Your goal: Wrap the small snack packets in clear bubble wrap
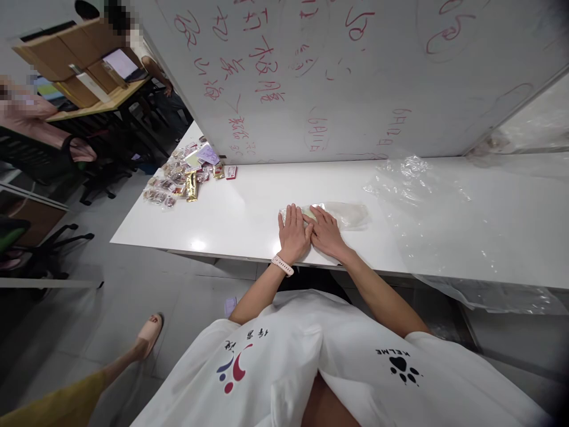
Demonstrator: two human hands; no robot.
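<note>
Both hands flat, palms down, side by side near the front edge of the white counter [249, 201]. Left hand [293, 232], fingers spread, watch [283, 265] at the wrist, presses the near end of a small clear plastic bag [344, 213]. Right hand [326, 232] touches the left, fingers extended over the same bag; neither hand grips anything. Something pale yellow inside the bag, unclear what. Crumpled clear plastic sheet [418, 196] just right. Heap of snack packets [182, 178] well left. Whiteboard [355, 77] with red writing behind.
</note>
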